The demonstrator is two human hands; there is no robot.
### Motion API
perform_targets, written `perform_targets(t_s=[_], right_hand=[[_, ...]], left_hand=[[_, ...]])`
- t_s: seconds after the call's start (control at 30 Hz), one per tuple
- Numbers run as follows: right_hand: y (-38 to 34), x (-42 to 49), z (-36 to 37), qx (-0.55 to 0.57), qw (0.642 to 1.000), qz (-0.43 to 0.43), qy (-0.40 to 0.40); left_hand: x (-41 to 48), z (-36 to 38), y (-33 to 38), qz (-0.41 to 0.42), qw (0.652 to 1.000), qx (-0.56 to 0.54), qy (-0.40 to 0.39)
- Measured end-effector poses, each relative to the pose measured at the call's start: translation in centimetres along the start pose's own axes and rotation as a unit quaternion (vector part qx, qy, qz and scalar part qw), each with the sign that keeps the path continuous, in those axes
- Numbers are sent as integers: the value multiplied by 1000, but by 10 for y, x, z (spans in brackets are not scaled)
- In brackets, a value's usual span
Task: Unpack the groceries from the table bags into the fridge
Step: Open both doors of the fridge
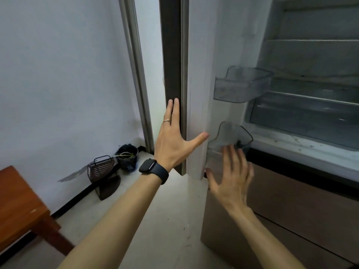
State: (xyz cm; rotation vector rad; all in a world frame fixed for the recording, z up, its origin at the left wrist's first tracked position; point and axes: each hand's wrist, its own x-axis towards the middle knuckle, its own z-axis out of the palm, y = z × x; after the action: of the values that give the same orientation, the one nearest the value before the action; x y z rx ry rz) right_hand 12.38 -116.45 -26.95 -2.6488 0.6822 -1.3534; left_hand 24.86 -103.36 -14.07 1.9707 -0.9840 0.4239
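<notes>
Two bare hands are up at the fridge door, and neither carries anything: my left hand lies flat against the door's dark outer edge with its fingers spread wide and the thumb hooked round onto the white inner face, while my right hand, blurred, hangs open-palmed just below the lower door bin. No groceries or bags show in this view, so I cannot say where they sit; they are somewhere outside the picture. Beside the door, the fridge stands open with bare pale shelves and a clear crisper drawer front. I judge the door to be stiff, fairly heavy and smooth, best held by its long edge, where the left hand already is, not by the bins. Those bins, the lower one and the upper door bin above it, look like thin smoky translucent plastic with rounded corners: light, rigid, probably brittle, fit for small items only. Under the door's swing the floor is pale tile; left of the door are a wooden bench, a dark wire basket and a small potted plant against the wall.
</notes>
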Motion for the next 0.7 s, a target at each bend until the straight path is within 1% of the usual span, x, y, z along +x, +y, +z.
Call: perform_targets(t_s=[0.07, 0.2, 0.27, 0.33, 0.47, 0.6, 0.7], right_hand=[[-3, 9, 11, -15, 1000, -21, 5], [-16, 27, 22, -52, 991, -112, 49], [-29, 38, 31, -50, 989, -134, 41], [-45, 48, 45, -44, 990, -133, 26], [-75, 60, 74, -51, 994, -100, 19], [-81, 59, 87, -72, 993, -87, 29], [-76, 58, 85, -66, 993, -97, 15]], left_hand=[[12, -10, -21, 1, 1000, -2, -11], [23, -13, -54, 0, 999, -32, -3], [27, -9, -71, -8, 999, -47, 11], [33, -4, -81, -27, 998, -53, 23], [52, 2, -103, -56, 996, -64, 29], [61, 4, -118, -39, 998, -43, 29], [59, 6, -117, -38, 998, -50, 28]])
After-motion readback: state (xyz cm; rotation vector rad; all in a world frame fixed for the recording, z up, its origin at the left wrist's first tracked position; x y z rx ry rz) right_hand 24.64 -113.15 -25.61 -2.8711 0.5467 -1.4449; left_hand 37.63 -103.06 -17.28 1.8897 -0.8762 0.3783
